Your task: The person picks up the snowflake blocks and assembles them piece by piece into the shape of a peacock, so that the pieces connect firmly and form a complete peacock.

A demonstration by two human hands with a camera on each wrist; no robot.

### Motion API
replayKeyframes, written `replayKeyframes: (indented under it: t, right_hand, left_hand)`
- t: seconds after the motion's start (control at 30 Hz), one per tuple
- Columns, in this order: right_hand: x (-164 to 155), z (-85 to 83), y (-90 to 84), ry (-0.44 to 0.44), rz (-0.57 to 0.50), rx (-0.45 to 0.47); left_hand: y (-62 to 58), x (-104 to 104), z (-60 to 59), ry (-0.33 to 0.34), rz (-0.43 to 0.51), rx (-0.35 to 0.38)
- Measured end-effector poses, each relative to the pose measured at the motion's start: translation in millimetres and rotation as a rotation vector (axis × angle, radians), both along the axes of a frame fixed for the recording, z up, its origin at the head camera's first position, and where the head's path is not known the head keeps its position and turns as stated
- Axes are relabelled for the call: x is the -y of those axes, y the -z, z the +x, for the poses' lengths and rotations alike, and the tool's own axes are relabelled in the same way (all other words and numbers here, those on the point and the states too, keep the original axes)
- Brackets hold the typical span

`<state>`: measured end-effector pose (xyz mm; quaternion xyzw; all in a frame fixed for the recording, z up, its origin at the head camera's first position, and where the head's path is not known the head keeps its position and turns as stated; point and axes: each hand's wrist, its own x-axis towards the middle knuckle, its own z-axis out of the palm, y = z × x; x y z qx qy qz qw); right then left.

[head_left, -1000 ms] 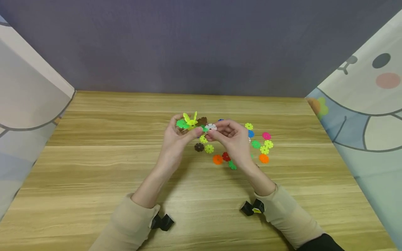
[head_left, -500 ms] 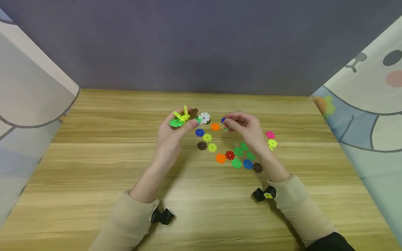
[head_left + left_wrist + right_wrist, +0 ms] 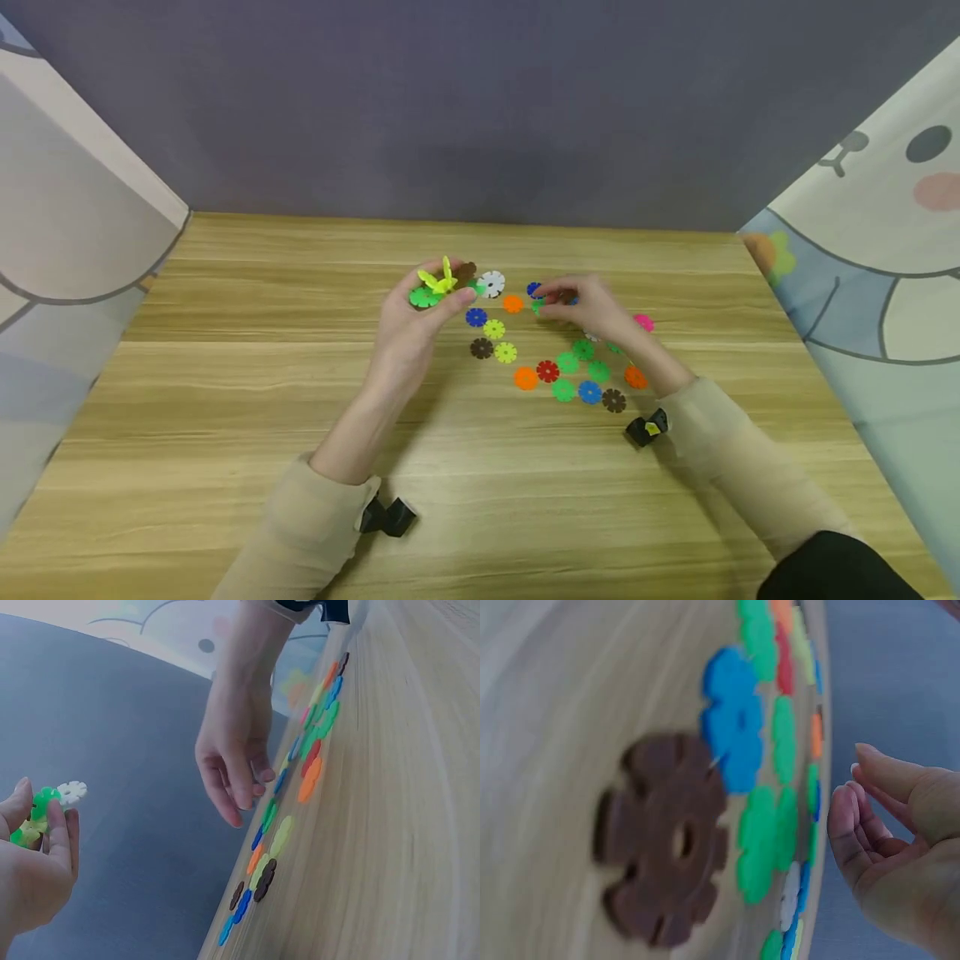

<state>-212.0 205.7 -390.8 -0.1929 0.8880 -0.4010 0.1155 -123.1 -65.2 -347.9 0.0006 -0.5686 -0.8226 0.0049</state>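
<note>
No readable writing or brand marks. Left hand grips a cluster of joined discs: notched plastic snowflake discs in green, yellow, brown and white, held above the worktop. Right hand has loosely curled fingers, holding nothing, fingertips just over a blue disc and a green disc. Flat loose discs lie below and beside it on matte wood-grain laminate. Beige sleeves.

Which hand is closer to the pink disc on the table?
Right. The right hand hovers just left of the pink disc; the left hand, holding the disc cluster, is far across.
</note>
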Motion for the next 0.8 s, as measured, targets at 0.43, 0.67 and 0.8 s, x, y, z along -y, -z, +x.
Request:
replayKeyframes:
  t: [0.43, 0.67, 0.8]
  right_hand:
    - [2, -10.4, 5.3, -0.018, 0.178, -0.024]
    - [3, -12.8, 5.1, 0.011, 0.200, -0.013]
    - [0, -11.2, 5.2, 0.028, 0.142, 0.000]
  left_hand:
    - [0.7, -1, 1.3, 0.020, -0.028, 0.011]
    - [0.6, 0, 2.9, 0.034, -0.065, 0.006]
    - [1.5, 0, 3.5, 0.054, -0.137, 0.012]
